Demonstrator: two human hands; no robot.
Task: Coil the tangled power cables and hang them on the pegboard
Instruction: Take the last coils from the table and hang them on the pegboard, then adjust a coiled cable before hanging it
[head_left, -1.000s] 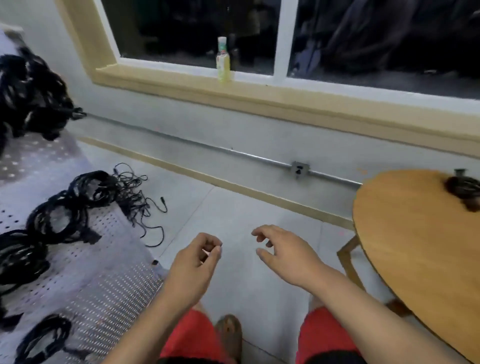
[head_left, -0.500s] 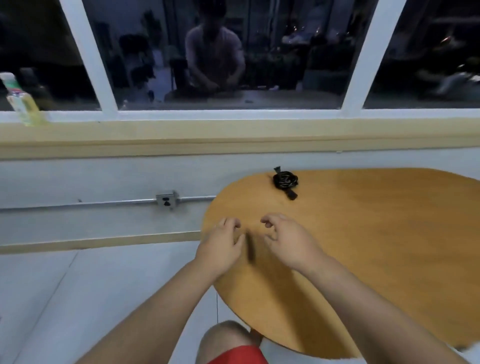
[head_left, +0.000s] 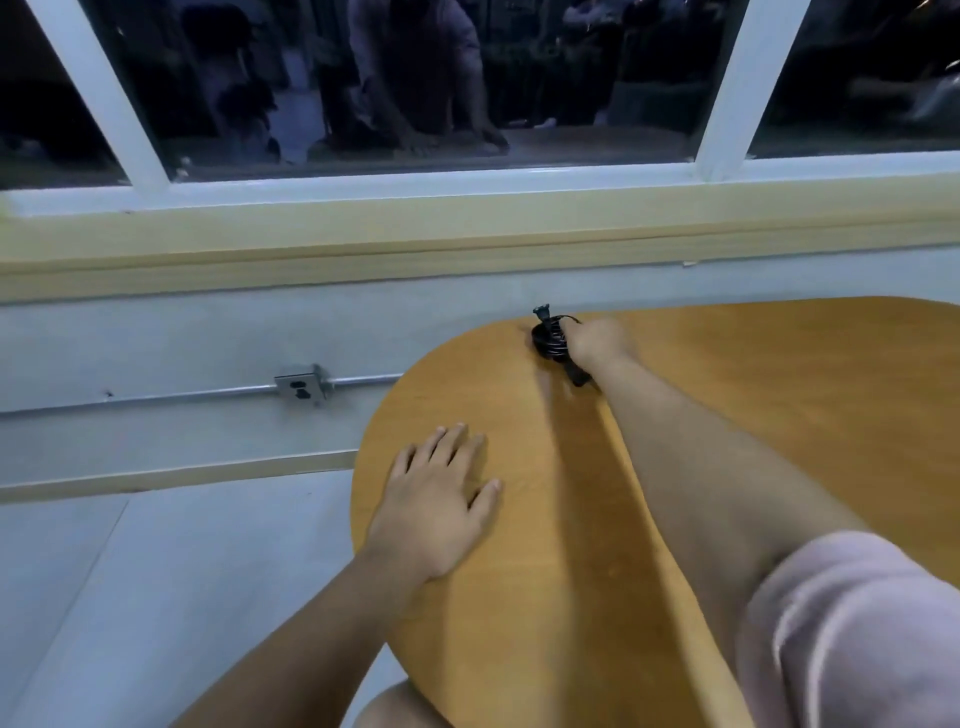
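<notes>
— Where's the cable?

— The small black coiled power cable (head_left: 546, 340) lies on the rounded orange-brown wooden table (head_left: 779, 426), close to its far edge, just above the middle of the frame. One plug end stands up at the top of the coil, and another pokes out below the wrist.

— And the hands?

— The right hand (head_left: 597, 343) reaches out to the coil, fingers curled round its right side. Blur hides how firm the grip is. The left hand (head_left: 436, 499) lies flat on the table near its left rim, lower centre, fingers straight and slightly spread, holding nothing.

— Anything else?

— A grey metal outlet box (head_left: 301, 385) sits on a thin metal conduit (head_left: 156, 399) along the pale wall, left of centre. A white-framed window (head_left: 727, 93) with dark glass spans the top. A pale sleeve (head_left: 857, 634) shows at lower right.
</notes>
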